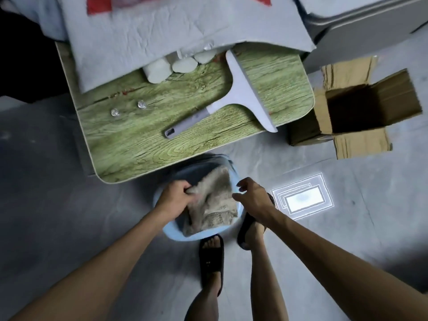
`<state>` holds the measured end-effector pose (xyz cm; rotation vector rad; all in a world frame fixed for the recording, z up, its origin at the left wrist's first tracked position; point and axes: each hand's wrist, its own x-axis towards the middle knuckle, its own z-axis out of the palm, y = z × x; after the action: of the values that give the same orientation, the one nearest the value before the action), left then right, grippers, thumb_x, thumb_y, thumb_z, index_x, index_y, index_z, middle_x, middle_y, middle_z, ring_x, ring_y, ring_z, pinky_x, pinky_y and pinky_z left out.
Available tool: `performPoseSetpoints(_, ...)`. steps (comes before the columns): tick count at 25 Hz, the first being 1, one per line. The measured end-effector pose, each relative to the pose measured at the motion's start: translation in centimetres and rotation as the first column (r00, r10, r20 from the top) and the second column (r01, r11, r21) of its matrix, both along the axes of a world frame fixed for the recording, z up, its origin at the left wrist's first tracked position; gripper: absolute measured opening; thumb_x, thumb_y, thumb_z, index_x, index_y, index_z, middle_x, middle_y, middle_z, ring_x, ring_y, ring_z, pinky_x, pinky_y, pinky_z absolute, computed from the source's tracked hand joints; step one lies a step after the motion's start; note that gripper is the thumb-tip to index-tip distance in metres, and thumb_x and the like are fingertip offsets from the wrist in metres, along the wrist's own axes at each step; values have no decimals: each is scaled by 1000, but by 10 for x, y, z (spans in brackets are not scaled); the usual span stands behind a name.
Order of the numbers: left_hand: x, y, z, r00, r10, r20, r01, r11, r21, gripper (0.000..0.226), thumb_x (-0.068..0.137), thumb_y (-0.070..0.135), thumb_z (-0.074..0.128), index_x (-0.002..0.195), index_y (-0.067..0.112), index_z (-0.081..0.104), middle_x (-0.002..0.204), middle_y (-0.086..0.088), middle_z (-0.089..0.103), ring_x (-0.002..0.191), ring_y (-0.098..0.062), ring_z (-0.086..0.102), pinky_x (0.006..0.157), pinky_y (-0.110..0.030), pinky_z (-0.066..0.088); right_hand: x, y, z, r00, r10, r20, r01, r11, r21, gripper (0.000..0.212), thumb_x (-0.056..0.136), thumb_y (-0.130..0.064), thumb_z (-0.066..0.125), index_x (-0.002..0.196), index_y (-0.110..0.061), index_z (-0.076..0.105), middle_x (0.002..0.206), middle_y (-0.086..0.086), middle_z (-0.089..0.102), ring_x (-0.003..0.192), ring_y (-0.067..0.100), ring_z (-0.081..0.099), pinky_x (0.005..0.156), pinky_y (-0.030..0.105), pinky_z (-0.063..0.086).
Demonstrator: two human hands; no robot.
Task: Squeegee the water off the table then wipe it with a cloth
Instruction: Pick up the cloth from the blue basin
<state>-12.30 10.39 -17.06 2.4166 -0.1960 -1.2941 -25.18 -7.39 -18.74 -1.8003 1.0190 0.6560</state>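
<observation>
The left hand (pixel 178 200) gripped the grey-beige fabric cloth (pixel 213 205) in the light-blue plastic basin (pixel 169 232). The right hand (pixel 252 198) curled beside the cloth; its grip could not be determined.

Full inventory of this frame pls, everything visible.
table: 1, green wood-grain, centre
squeegee: 1, white, on table, right side
sheet: 1, grey-blue, over table's far part
white rolls: 3 showing, at sheet's edge
clear beads: 2, on table, left
basin: 1, light blue, floor by table's near edge
cloth: 1, grey-beige, in basin
cardboard box: 1, brown, open, floor right of table
sandals: 2, black, on feet
left hand: grips cloth
right hand: at cloth's edge, grip unclear
</observation>
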Motion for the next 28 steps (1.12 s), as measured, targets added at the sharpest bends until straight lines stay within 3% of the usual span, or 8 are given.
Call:
performPoseSetpoints(4,2,-54,106,958,-287,-22,282,951,-125,16,75,23,78,78,13,66,70,0,61,68,-15,53,56,-27,35,-28,-20,95,968,-231,99,211,961,177,20,91,-22,61,100,-7,70,94,5,69,85,19,64,81,31,47)
performPoseSetpoints(8,-19,-112,221,852,-516,87,522,828,-206,31,74,28,81,101,16,70,99,-2,68,89,-19,63,80,-31,47,-73,-38,208,767,-641,-25,544,628,556,46,97,-40,48,106,0,68,96,13,71,84,22,68,81,31,53)
performPoseSetpoints(12,-76,-176,323,703,-694,155,705,651,-281,24,70,29,83,89,25,69,84,7,65,73,-7,57,66,-25,42,-133,-59,297,509,-860,-44,622,332,710,52,91,-52,53,94,-2,66,93,16,68,94,29,65,91,38,51)
performPoseSetpoints(14,-121,-208,363,602,-769,215,792,538,-290,23,68,30,84,85,26,70,78,9,65,68,-3,55,61,-20,39,-170,-73,333,382,-924,6,640,269,720,47,90,-51,55,86,-5,62,82,13,62,86,26,64,82,35,54)
performPoseSetpoints(16,-166,-231,389,526,-816,239,838,449,-310,22,68,30,84,84,23,71,76,10,65,69,-3,56,61,-17,40,-209,-82,359,305,-951,56,690,261,675,32,92,-41,54,93,-10,61,83,11,59,80,21,62,72,30,56)
performPoseSetpoints(21,-336,-270,433,265,-961,74,906,222,-360,22,73,28,81,90,18,72,86,1,73,81,-14,67,77,-30,52,-384,-79,398,213,-919,332,877,329,349,33,83,-29,52,99,-6,70,87,9,72,78,15,66,80,37,54)
performPoseSetpoints(24,-428,-276,437,269,-963,-32,865,256,-432,14,84,19,72,96,12,70,84,2,70,79,-10,66,75,-24,53,-491,-69,413,94,-940,328,914,212,345,37,75,-29,56,91,2,67,77,10,66,72,20,63,69,33,51)
performPoseSetpoints(28,-570,-289,453,331,-944,16,836,286,-468,5,89,13,65,87,17,64,79,0,66,78,-17,63,68,-22,48,-655,-52,431,-106,-950,293,942,-2,336,17,71,-29,55,79,-14,61,74,15,57,68,26,54,63,36,42)
